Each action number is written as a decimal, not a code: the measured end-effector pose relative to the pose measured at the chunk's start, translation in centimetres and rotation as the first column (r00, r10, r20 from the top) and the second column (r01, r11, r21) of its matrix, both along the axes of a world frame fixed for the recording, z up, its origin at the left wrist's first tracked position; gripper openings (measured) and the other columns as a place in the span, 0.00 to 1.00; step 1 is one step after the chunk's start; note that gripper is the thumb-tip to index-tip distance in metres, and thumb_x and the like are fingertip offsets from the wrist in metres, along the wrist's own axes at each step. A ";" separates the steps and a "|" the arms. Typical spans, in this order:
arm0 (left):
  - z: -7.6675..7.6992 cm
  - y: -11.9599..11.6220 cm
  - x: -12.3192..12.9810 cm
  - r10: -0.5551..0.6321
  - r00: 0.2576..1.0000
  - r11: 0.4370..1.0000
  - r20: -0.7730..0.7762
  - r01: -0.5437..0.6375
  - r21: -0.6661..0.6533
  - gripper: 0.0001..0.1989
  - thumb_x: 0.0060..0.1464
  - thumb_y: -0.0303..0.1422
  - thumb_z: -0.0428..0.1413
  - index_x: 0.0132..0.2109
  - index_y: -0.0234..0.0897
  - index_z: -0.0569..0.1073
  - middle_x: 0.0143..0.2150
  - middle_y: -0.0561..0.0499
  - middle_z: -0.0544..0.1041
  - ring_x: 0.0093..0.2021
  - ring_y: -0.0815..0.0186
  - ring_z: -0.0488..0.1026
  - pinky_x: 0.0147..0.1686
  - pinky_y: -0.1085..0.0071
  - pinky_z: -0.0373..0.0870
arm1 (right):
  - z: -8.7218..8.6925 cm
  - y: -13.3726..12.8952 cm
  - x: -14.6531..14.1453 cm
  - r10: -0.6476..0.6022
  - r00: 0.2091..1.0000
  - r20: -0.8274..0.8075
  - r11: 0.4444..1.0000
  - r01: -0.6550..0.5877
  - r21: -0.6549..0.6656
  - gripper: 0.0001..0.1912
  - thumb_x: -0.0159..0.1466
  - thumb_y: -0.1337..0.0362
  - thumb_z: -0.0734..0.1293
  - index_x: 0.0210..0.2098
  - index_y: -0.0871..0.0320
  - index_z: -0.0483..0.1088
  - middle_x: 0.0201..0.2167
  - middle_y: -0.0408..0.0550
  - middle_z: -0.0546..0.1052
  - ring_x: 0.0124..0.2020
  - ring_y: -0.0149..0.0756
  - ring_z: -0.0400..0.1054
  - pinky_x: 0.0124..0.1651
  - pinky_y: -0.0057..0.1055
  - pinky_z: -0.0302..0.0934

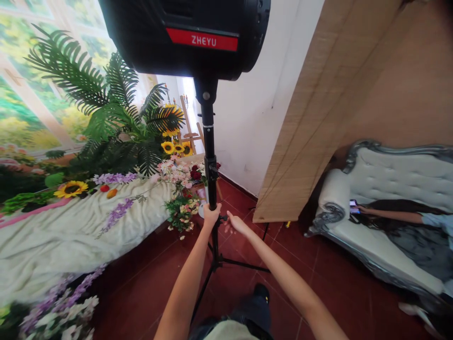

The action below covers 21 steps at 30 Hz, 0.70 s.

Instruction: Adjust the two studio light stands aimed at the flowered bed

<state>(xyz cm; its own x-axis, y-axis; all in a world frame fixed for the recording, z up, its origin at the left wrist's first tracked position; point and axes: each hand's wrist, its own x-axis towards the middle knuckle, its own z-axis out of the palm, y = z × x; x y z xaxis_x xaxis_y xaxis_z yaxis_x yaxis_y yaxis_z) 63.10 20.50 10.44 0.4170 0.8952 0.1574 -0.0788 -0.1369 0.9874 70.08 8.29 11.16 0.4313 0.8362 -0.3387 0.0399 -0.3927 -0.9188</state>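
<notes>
A large black studio light (pixel 191 42) with a red ZHEYU label sits on top of a black light stand (pixel 210 141). My left hand (pixel 211 215) is wrapped round the stand's pole at its lower part. Just to the right, my right hand (pixel 234 223) is at a small black knob (pixel 223 218) on the pole, thumb and forefinger close to it and the other fingers loosely spread. Whether the fingertips grip the knob is too small to tell. The stand's legs (pixel 244 264) spread on the red tiled floor below my hands.
At left, a bed-like surface with cream fabric (pixel 141 212) holds flowers; palm leaves (pixel 74 75) rise behind it. A bamboo blind (pixel 290 156) hangs to the right of the stand. A person's arm (pixel 396 215) holds a phone on a silver-framed sofa (pixel 406 170).
</notes>
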 end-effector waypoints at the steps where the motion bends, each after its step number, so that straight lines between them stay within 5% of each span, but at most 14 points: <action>1: 0.0 0.0 0.0 -0.010 1.000 1.000 -0.001 0.010 -0.004 0.11 0.39 0.36 0.59 0.19 0.37 0.66 0.13 0.55 0.66 0.15 0.72 0.64 0.16 0.76 0.58 | 0.1 -0.5 -0.3 -0.039 0.975 0.219 0.999 0.037 0.017 0.22 0.67 0.47 0.51 0.32 0.57 0.64 0.23 0.46 0.73 0.21 0.31 0.65 0.27 0.26 0.55; 3: 0.1 0.0 -0.1 -0.025 1.000 1.000 -0.001 0.025 -0.003 0.12 0.39 0.37 0.58 0.18 0.36 0.65 0.13 0.55 0.66 0.15 0.72 0.63 0.16 0.77 0.59 | 0.4 -1.4 -1.0 -0.089 0.831 0.550 0.994 0.040 0.101 0.19 0.66 0.46 0.55 0.40 0.55 0.65 0.35 0.48 0.75 0.33 0.35 0.69 0.34 0.28 0.58; 6: 0.1 0.1 -0.1 -0.031 0.999 0.999 0.014 0.031 0.010 0.12 0.39 0.37 0.58 0.19 0.37 0.65 0.13 0.56 0.65 0.14 0.72 0.62 0.16 0.77 0.58 | 0.8 -2.4 -1.6 -0.080 0.693 0.716 0.985 -0.056 0.165 0.19 0.65 0.47 0.57 0.48 0.52 0.64 0.46 0.49 0.73 0.44 0.39 0.68 0.39 0.31 0.59; 14: 0.1 0.0 -0.1 -0.034 0.999 0.999 0.031 0.034 0.011 0.11 0.39 0.37 0.57 0.19 0.36 0.65 0.14 0.56 0.64 0.15 0.73 0.62 0.17 0.76 0.59 | 0.9 -1.8 -1.0 -0.009 0.629 0.778 0.988 -0.113 0.102 0.17 0.64 0.51 0.62 0.47 0.53 0.67 0.45 0.50 0.73 0.48 0.43 0.65 0.45 0.34 0.59; 21: -0.3 0.3 0.0 -0.010 1.000 1.000 0.015 0.010 0.027 0.12 0.39 0.37 0.58 0.18 0.37 0.64 0.13 0.57 0.63 0.14 0.74 0.59 0.16 0.77 0.57 | 1.0 -0.4 0.4 0.058 0.568 0.821 0.985 -0.168 0.047 0.14 0.61 0.52 0.66 0.36 0.56 0.72 0.36 0.54 0.76 0.39 0.43 0.69 0.42 0.34 0.60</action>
